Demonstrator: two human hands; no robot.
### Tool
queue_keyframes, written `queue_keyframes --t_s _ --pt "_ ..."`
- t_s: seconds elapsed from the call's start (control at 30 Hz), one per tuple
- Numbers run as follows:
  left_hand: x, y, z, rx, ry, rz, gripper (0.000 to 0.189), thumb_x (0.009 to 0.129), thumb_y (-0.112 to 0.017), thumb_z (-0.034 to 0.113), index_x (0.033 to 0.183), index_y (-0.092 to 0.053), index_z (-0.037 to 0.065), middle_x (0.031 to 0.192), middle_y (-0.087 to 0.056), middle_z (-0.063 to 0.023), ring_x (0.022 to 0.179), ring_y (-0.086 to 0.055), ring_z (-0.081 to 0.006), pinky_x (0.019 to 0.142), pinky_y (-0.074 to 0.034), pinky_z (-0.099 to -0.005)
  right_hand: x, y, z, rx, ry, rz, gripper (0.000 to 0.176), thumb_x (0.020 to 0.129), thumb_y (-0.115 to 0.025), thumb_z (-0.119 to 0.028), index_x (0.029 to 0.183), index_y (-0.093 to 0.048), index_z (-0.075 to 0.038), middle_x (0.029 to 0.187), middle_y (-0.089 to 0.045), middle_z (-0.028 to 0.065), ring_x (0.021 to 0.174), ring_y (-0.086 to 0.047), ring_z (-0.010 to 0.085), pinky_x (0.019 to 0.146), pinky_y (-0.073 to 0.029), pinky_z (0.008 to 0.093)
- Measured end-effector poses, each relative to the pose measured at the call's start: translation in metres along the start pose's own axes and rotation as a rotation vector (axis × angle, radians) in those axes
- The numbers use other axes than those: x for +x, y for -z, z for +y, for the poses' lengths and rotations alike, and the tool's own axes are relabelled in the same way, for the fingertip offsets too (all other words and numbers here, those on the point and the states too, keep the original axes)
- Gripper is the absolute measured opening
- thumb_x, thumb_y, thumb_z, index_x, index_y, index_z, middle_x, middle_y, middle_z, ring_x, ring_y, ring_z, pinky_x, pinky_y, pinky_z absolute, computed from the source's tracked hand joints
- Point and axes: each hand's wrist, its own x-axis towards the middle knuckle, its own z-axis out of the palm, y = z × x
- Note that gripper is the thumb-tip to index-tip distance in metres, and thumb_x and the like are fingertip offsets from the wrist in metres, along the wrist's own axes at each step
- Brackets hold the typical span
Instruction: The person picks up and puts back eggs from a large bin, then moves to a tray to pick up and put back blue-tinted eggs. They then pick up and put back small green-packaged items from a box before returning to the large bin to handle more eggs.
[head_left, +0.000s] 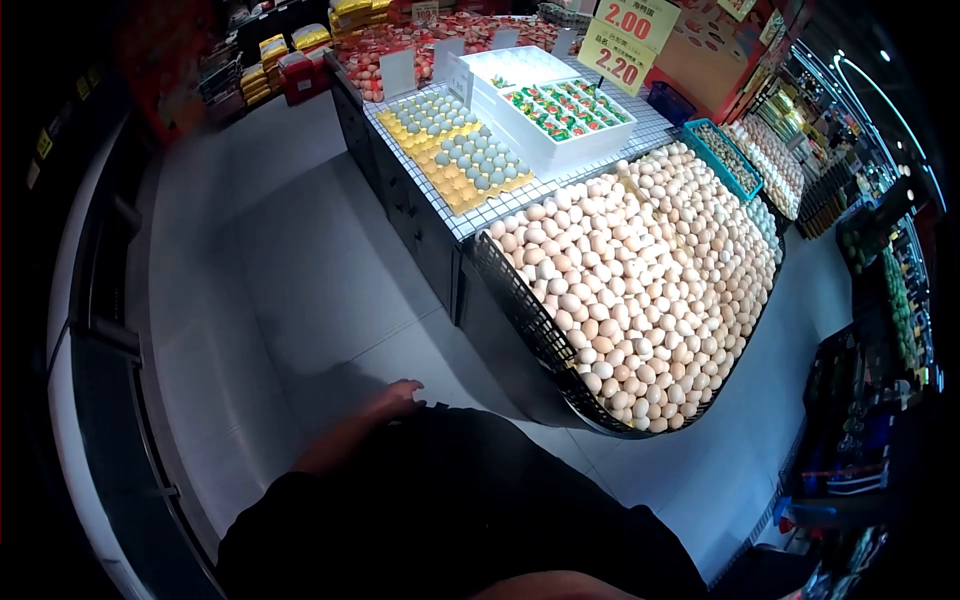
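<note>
My left hand (402,393) is low in front of my dark shirt (450,490), over the floor. Small and dim in the picture, its fingers look loosely apart with nothing visible in them. It touches none of the goods. Ahead and to the right of it, a big heap of loose pale eggs (640,290) fills a display edged by a black plastic basket rim (520,310). My right hand is out of view; a patch of bare skin (560,587) shows at the bottom edge.
Egg trays (455,190) with bluish eggs and a white foam box (570,155) of wrapped eggs stand on a tiled counter (455,222). Yellow price signs (625,45) rise behind. A teal basket (722,160) sits farther right. Grey floor (310,260) runs along the left.
</note>
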Motion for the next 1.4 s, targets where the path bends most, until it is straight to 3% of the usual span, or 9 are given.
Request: queue_keyframes --t_s 0.23,0.3,0.33,0.4,0.53,0.63,0.77,1.37,1.4 --pt "-0.045 -0.009 -0.171 -0.265 0.347 -0.044 0.056 0.098 -0.078 0.032 0.147 -0.070 0.006 0.143 -0.074 -0.0219 0.130 -0.071 -0.0409 0.116 -0.055 -0.0477 0.117 0.015 -0.112 -0.241 0.292 -0.452 0.052 0.100 -0.068 -0.047 0.126 -0.082 -0.005 0.128 -0.079 0.0207 0.117 -0.077 0.0334 0.104 -0.058 0.0469" --pt "-0.054 -0.012 -0.215 -0.181 0.369 -0.155 0.053 0.098 -0.073 0.031 0.145 -0.073 0.006 0.139 -0.075 -0.0213 0.127 -0.072 -0.0423 0.115 -0.056 -0.0487 0.074 0.040 -0.204 -0.332 0.164 -0.079 0.050 0.108 -0.063 -0.051 0.129 -0.080 -0.009 0.130 -0.078 0.0195 0.126 -0.072 0.0346 0.113 -0.054 0.0461" --pt "-0.057 -0.040 -0.256 -0.133 0.257 -0.072 0.049 0.098 -0.071 0.031 0.141 -0.075 0.006 0.136 -0.077 -0.0200 0.124 -0.073 -0.0429 0.113 -0.057 -0.0499 0.037 0.062 -0.277 -0.024 -0.151 -0.037 0.050 0.108 -0.063 -0.052 0.133 -0.081 -0.013 0.129 -0.080 0.0175 0.126 -0.072 0.0343 0.112 -0.054 0.0439" --pt "-0.071 -0.047 -0.283 0.067 0.098 -0.104 0.042 0.099 -0.068 0.029 0.133 -0.078 0.007 0.132 -0.078 -0.0179 0.120 -0.074 -0.0439 0.109 -0.059 -0.0522 0.022 0.083 -0.338 -0.029 -0.136 -0.041 0.050 0.108 -0.063 -0.052 0.135 -0.080 -0.014 0.131 -0.080 0.0168 0.126 -0.073 0.0343 0.112 -0.054 0.0439" --pt "-0.084 -0.038 -0.283 0.464 -0.007 -0.335 0.031 0.102 -0.064 0.021 0.123 -0.081 0.006 0.129 -0.080 -0.0176 0.117 -0.076 -0.0432 0.105 -0.060 -0.0531 0.036 0.098 -0.390 -0.106 -0.026 -0.052 0.047 0.108 -0.064 -0.049 0.137 -0.079 -0.015 0.133 -0.080 0.0153 0.125 -0.073 0.0326 0.112 -0.054 0.0435" --pt "-0.077 -0.017 -0.274 0.418 -0.247 -0.022 0.031 0.103 -0.064 0.027 0.120 -0.083 0.009 0.125 -0.081 -0.0187 0.114 -0.077 -0.0425 0.100 -0.061 -0.0530 0.053 0.108 -0.427 -0.105 0.161 0.037 0.045 0.107 -0.068 -0.045 0.138 -0.079 -0.013 0.130 -0.081 0.0156 0.121 -0.075 0.0322 0.109 -0.056 0.0427" --pt "-0.038 -0.011 -0.276 -0.191 0.213 0.289 0.033 0.101 -0.069 0.034 0.114 -0.084 0.007 0.116 -0.082 -0.0198 0.109 -0.078 -0.0431 0.094 -0.062 -0.0520 0.084 0.146 -0.497 0.086 0.270 0.099 0.044 0.105 -0.074 -0.040 0.138 -0.077 -0.011 0.123 -0.082 0.0165 0.113 -0.078 0.0309 0.105 -0.059 0.0406" --pt "0.192 0.221 -0.284 -0.461 0.638 0.698 0.034 0.096 -0.075 0.030 0.114 -0.083 0.002 0.101 -0.083 -0.0221 0.098 -0.081 -0.0398 0.090 -0.062 -0.0487 0.290 0.400 -0.752 0.351 0.420 0.089 0.046 0.104 -0.078 -0.031 0.141 -0.073 -0.005 0.122 -0.079 0.0131 0.108 -0.075 0.0213 0.098 -0.059 0.0358" --pt "0.200 0.223 -0.296 -0.489 0.616 0.680 0.032 0.097 -0.075 0.028 0.112 -0.083 0.002 0.104 -0.083 -0.0222 0.100 -0.081 -0.0387 0.089 -0.062 -0.0475 0.297 0.402 -0.762 0.381 0.421 0.096 0.037 0.106 -0.078 -0.022 0.137 -0.072 -0.003 0.097 -0.074 0.0002 0.089 -0.067 0.0090 0.084 -0.056 0.0281"
